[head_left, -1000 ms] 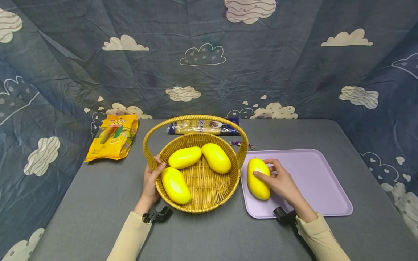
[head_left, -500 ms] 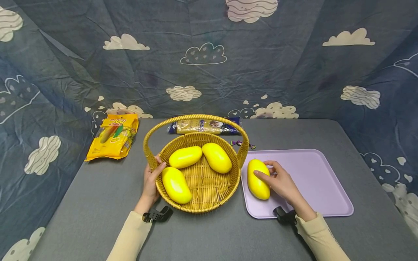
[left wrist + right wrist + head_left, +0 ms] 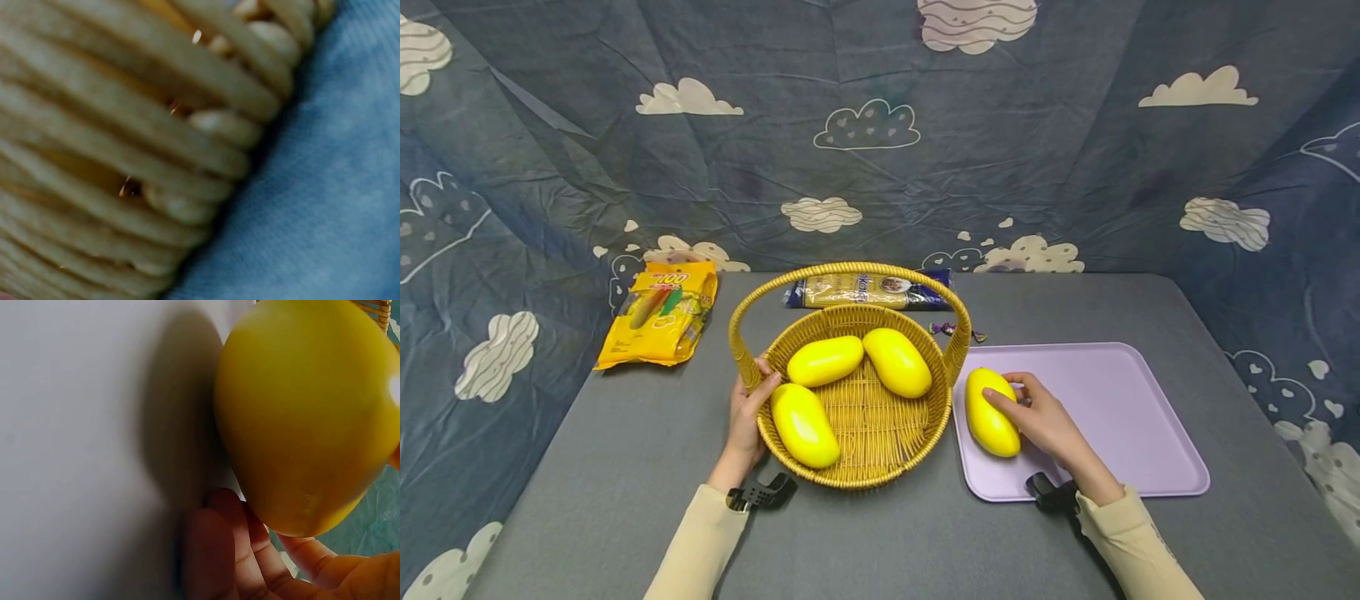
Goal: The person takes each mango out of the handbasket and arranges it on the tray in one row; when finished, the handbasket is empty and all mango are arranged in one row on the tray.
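A round wicker basket (image 3: 880,433) with a tall arched handle stands mid-table, its weave filling much of the left wrist view. Three yellow mangoes lie inside: one at the back left (image 3: 825,362), one at the back right (image 3: 898,363) and one at the front left (image 3: 805,426). My left hand (image 3: 748,417) holds the basket's left side, thumb over the rim at the handle's base. On the left end of a lilac tray (image 3: 1120,417), my right hand (image 3: 1037,414) grips a fourth yellow mango (image 3: 990,417), thumb on top and fingers along its right side.
A yellow snack bag (image 3: 662,317) lies at the back left of the grey table (image 3: 625,467). Behind the basket is a blue and gold packet (image 3: 857,291). A small purple wrapped candy (image 3: 942,329) lies near the tray's back left corner. A cloud-print cloth hangs behind.
The mango in my right hand has shifted very slightly to the left on the tray. My left hand and the basket stay where they were.
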A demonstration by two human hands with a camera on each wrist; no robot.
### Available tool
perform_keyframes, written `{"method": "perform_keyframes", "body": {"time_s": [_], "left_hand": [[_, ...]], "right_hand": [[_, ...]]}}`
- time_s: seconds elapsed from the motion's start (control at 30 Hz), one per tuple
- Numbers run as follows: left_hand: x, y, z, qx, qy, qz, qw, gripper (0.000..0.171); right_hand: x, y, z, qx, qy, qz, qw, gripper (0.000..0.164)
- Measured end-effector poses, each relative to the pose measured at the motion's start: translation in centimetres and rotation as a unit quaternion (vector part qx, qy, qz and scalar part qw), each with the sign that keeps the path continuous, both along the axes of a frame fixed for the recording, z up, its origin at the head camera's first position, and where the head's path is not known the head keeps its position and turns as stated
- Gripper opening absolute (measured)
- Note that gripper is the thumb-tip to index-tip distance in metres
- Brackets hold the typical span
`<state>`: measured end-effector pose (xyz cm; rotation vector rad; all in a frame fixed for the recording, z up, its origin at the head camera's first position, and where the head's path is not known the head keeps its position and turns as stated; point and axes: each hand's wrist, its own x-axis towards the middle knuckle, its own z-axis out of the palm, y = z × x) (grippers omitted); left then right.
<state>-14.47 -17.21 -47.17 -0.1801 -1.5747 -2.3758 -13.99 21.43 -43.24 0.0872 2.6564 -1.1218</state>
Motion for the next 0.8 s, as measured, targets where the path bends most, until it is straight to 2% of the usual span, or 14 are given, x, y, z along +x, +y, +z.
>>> {"method": "perform_keyframes", "body": {"time_s": [0.4,0.8], "left_hand": [[0.06,-0.09,0.04,0.003,-0.005,0.0,1.0,0.011],[-0.07,-0.14,-0.1,0.005,-0.002,-0.004,1.0,0.011]], "right_hand": [[-0.21,0.03,0.28,0.004,-0.01,0.012,1.0,0.077],[0.15,0.39,0.26,0.036,0.014,0.022,0.999,0.077]]}}
